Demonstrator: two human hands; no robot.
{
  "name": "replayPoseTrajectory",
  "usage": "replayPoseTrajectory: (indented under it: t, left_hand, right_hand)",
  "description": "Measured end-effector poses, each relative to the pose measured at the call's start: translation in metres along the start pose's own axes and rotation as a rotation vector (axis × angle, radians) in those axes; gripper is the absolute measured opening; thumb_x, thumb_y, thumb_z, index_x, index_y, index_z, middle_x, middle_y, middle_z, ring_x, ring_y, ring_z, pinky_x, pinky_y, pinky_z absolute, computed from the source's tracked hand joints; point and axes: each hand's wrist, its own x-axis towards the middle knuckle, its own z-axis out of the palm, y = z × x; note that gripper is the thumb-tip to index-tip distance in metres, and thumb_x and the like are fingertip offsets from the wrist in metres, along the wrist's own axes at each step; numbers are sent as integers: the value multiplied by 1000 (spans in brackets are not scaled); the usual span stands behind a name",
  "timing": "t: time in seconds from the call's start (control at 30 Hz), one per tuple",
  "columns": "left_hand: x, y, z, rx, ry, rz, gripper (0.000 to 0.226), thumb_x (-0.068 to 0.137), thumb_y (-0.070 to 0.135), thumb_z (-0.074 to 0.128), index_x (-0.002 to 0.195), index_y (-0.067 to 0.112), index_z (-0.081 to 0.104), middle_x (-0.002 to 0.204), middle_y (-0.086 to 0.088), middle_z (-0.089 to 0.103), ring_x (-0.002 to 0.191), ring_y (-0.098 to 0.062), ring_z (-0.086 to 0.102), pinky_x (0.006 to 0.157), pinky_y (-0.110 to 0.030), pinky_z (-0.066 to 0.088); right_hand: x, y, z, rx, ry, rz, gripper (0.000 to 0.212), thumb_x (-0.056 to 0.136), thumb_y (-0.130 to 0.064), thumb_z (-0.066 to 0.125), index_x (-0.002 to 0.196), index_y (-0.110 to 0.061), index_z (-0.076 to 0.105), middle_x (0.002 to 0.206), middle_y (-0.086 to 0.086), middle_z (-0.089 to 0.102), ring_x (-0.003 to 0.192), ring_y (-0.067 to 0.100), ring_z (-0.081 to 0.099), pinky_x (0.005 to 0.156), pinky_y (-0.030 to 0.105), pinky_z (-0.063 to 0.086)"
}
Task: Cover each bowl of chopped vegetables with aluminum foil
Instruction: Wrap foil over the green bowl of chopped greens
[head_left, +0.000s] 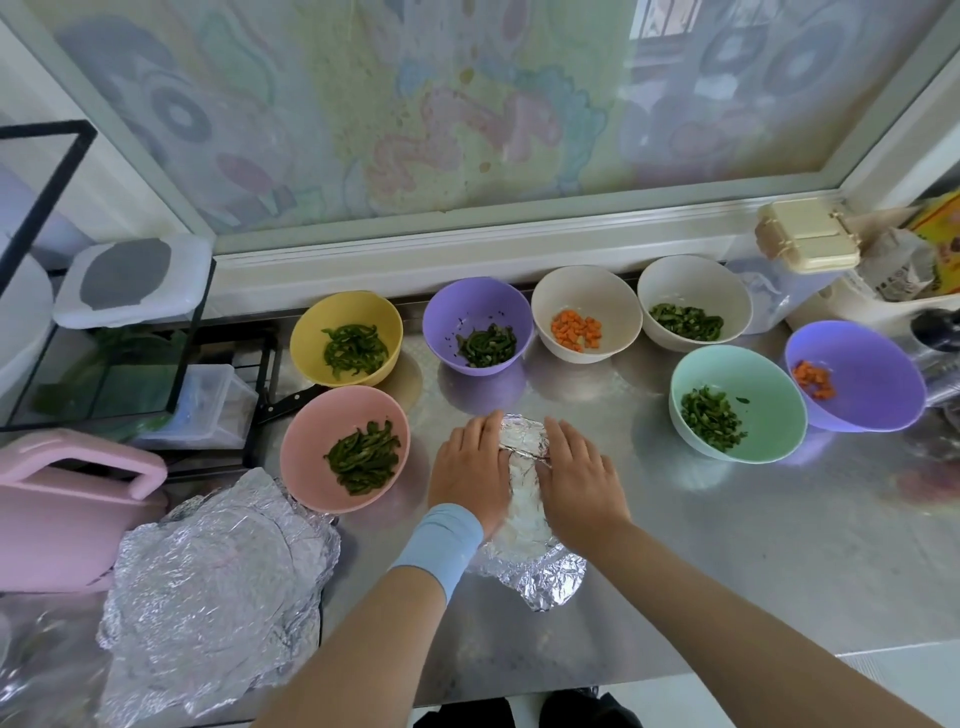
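Pressing foil-wrapped bowl (525, 519) | left hand (470, 462), right hand (581, 470): grip loose, palms flat | pink bowl (310, 470): green strips (363, 460)

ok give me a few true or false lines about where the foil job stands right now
1. The left hand and right hand both rest on the foil-covered bowl. True.
2. The pink bowl is already covered. False: it is open, with green strips showing.
3. The cream bowl next to the back purple bowl holds carrot pieces. True.
4. The mint bowl holds carrot. False: it holds chopped greens.
5. Crumpled foil lies near the pink bowl. True.
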Motion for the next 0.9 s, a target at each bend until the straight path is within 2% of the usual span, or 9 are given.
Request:
replayPoseTrajectory:
  t: [0.13,0.2,0.3,0.43,0.5,0.67,0.77,0.83,0.9]
  left_hand:
    - [-11,0,-2,-85,10,-57,67,89,39,12,148,17,34,137,-3,46,120,-23,46,102,-37,40]
    - [-10,-2,-8,-70,45,-73,65,90,41,8,138,17,46,127,-3,54,112,-23,49,98,-37,41]
    - [8,-6,-16,-50,137,14,52,95,36,21,125,13,57,121,-5,60,110,-25,52,95,-39,43]
    - [26,-12,-10,-191,-116,223,41,102,28,34,140,19,47,137,0,53,124,-22,46,101,-43,42]
    - [26,-17,-3,-192,-178,173,38,104,30,35,140,26,44,138,5,50,123,-21,45,99,-43,42]
    - [21,-17,1,-229,-142,91,33,104,35,32,133,30,47,131,8,54,117,-20,50,95,-41,45]
    - [15,-12,-1,-270,-152,-29,33,104,37,34,131,26,50,131,5,55,117,-22,52,95,-40,45]
    - [8,-9,-1,-335,-125,-135,31,104,34,36,128,23,51,127,2,57,114,-24,54,94,-40,45]
    - [0,-8,-1,-403,-88,-246,28,103,31,35,123,21,53,121,0,60,110,-26,56,91,-40,47]
  right_hand:
    - [5,2,3,110,-19,-11,60,102,-38,36,155,-20,16,144,2,40,124,27,45,101,40,38]
    - [8,5,2,108,-46,-53,61,101,-40,39,155,-21,18,139,2,44,120,27,47,99,41,40]
    - [12,8,3,107,-63,-87,62,100,-43,42,154,-22,20,136,3,45,117,29,50,98,44,43]
    - [12,12,2,143,-68,-97,63,98,-42,43,154,-24,19,136,3,43,115,30,51,94,44,45]
    - [12,12,3,156,-85,-110,64,98,-41,44,154,-25,17,137,2,42,114,30,52,93,43,45]
    - [14,13,3,170,-111,-135,65,96,-40,47,153,-28,17,137,0,42,115,28,52,94,43,46]
    - [17,13,-2,94,-130,-170,68,96,-44,46,154,-28,13,148,0,32,126,28,46,101,42,42]
    - [15,10,-6,-8,-89,-117,68,97,-48,42,154,-27,11,156,3,22,135,28,37,107,43,37]
    - [9,7,-7,10,-10,24,60,99,-45,40,152,-25,20,155,4,25,135,27,38,106,43,36]
